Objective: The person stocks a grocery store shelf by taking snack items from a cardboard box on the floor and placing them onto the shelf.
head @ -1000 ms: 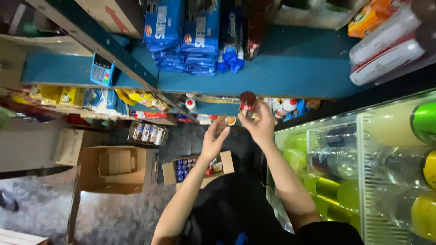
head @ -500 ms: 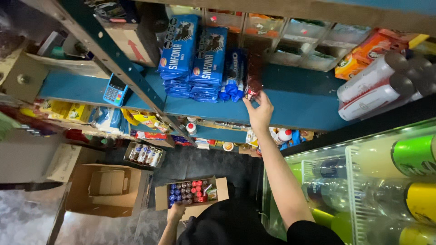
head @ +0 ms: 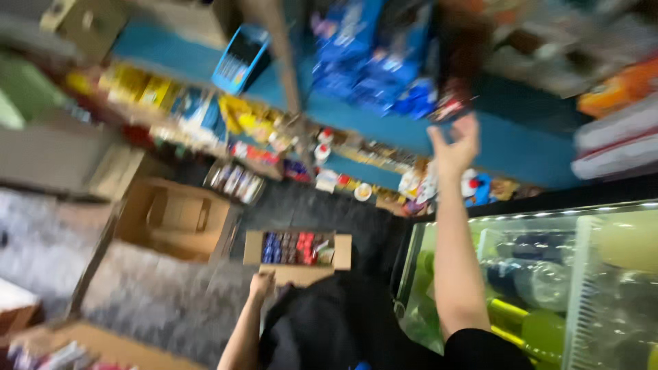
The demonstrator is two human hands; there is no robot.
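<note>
— What's changed from half a second back?

— The view has swung and blurred. The right hand [head: 454, 145] had its fingers on a dark packet [head: 449, 106] at the blue shelf [head: 384, 127]; now it sits just below that packet, which stays up among the blue packets [head: 356, 68]. The left hand [head: 261, 283] was low by the open box of cans [head: 296, 252] and remains there.

— How is the right arm set?

— Stretched straight up, palm toward the shelf, fingers spread loosely and holding nothing. Whether a fingertip touches the packet, the blur hides.

— And the left?

— Bent low, the hand curled at the near edge of the box. I cannot tell if it grips anything.

— What else is around?

— An empty cardboard carton [head: 175, 216] on the floor, and a glass-fronted fridge [head: 548, 274] of bottles on the right.
</note>
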